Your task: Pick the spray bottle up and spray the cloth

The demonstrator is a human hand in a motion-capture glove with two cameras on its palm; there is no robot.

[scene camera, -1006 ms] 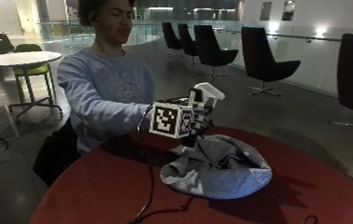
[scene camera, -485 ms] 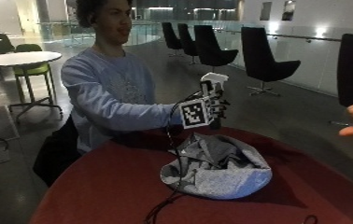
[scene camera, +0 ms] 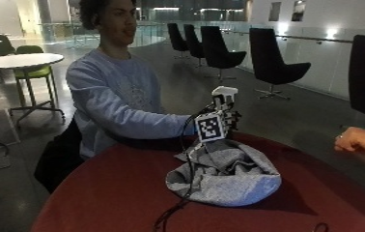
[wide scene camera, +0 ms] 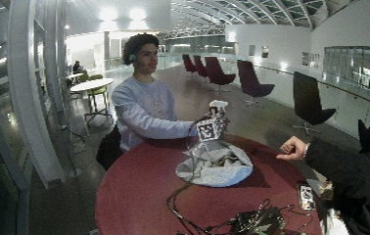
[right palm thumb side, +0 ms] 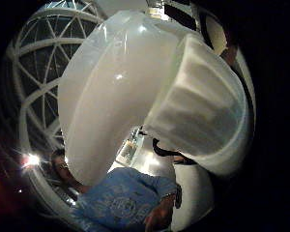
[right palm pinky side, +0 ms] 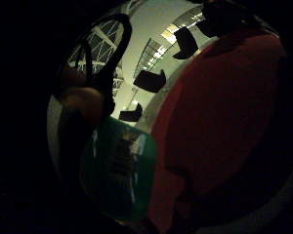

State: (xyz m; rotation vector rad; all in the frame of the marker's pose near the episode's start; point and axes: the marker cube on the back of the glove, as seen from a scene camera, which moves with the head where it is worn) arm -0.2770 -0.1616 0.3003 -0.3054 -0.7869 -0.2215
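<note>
Bench (scene camera: 105, 193): round, red top, person seated at its far edge, right arm reaching out over it.

Cloth (scene camera: 227, 176): grey, bunched into a rumpled heap on the bench, directly below and slightly forward of the grip. Same heap in the wide outside view (wide scene camera: 214, 166). Not touching the grip as far as I can tell; the bottle's lower part is hidden behind the marker, so the gap to the cloth isn't readable.

Spray bottle (scene camera: 224, 96): upright, held up off the bench in the grip, white spray head sticking out above the fingers. Thumb-side palm view is mostly filled by the white head and neck (right palm thumb side: 135, 92), so it sits right against the palm. Little-finger-side view shows the green translucent bottle body (right palm pinky side: 119, 170) close to the palm, red bench surface (right palm pinky side: 219, 122) beyond it.

Grip, gloved right hand (scene camera: 229, 120): fingers curled round the bottle body, clamped on it, just under the spray head. Trigger finger position: cannot tell.

Wide view: phone (wide scene camera: 307, 196) lying flat on the bench, well apart from the grip, near the edge opposite the person.
</note>
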